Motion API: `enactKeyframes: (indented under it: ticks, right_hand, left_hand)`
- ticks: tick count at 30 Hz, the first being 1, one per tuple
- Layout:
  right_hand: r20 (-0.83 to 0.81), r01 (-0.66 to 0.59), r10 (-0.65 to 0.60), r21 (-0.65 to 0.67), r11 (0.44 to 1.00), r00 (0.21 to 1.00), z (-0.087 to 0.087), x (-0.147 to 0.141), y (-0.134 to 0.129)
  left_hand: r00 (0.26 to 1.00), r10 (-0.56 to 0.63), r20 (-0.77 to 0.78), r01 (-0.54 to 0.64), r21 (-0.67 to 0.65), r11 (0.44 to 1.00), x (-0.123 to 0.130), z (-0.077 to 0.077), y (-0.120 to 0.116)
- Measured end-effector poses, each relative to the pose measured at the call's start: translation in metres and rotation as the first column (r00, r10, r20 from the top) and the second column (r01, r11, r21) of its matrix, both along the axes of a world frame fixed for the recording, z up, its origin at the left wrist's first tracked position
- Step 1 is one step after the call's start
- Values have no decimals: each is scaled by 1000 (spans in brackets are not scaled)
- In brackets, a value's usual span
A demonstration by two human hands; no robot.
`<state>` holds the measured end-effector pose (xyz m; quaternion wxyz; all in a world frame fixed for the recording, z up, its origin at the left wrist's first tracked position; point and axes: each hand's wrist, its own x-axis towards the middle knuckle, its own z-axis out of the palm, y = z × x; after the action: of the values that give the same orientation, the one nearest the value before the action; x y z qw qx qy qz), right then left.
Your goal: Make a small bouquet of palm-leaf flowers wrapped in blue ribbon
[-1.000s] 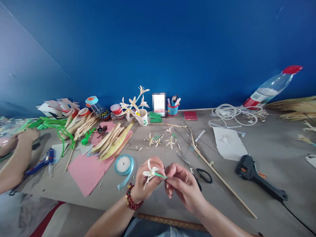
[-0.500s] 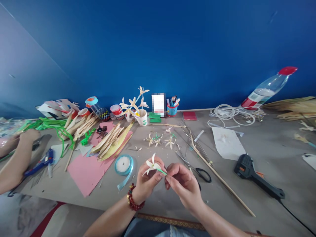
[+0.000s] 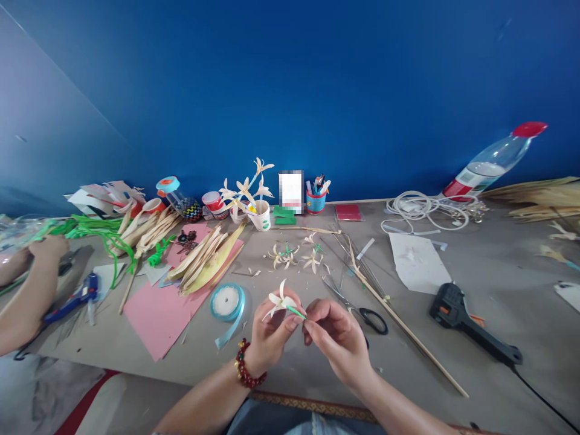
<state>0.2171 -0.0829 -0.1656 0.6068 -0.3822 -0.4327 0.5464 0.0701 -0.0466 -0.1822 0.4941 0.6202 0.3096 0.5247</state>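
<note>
A white handmade flower [image 3: 280, 300] with pointed petals and a short green stem is held above the front of the table. My left hand [image 3: 270, 338] pinches it just below the petals, with thumb and fingers closed. At the stem's free end, the thumb and forefinger of my right hand [image 3: 338, 338] are pressed together on the green tip. A roll of light blue ribbon [image 3: 226, 302] lies left of my hands. Scissors with black handles [image 3: 371, 320] rest just beyond my right hand. Several similar loose flowers [image 3: 312, 261] lie farther back.
A black glue gun [image 3: 471, 326] and a long thin stick [image 3: 412, 335] lie to the right. Pink paper [image 3: 156, 320], dried husks [image 3: 199, 263] and a blue glue gun [image 3: 77, 299] are at left, near another person's arm [image 3: 34, 296]. Paper cups [image 3: 263, 219] stand by the wall.
Both hands stay almost in place on the flower. Its green stem has turned slightly between the fingers. At far left, the other person's hand has shifted a little leftward.
</note>
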Motion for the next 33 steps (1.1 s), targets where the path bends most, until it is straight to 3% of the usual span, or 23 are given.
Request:
enactKeyframes:
  ticks: [5, 14, 24, 33]
  right_hand:
    - [30, 22, -23, 26, 999, 999, -3, 0, 0]
    - [41, 4, -5, 26, 1000, 999, -3, 1, -1]
    - [-63, -35, 33, -30, 999, 997, -1, 1, 0]
    - [-114, -61, 54, -65, 996, 992, 1, 0, 1]
  left_hand:
    - [996, -13, 86, 21, -89, 996, 3, -1, -2]
    - [992, -40, 116, 55, -129, 990, 3, -3, -2]
    - [990, -16, 141, 49, -233, 971, 0, -7, -4]
    - [984, -41, 175, 81, -228, 970, 2, -4, -4]
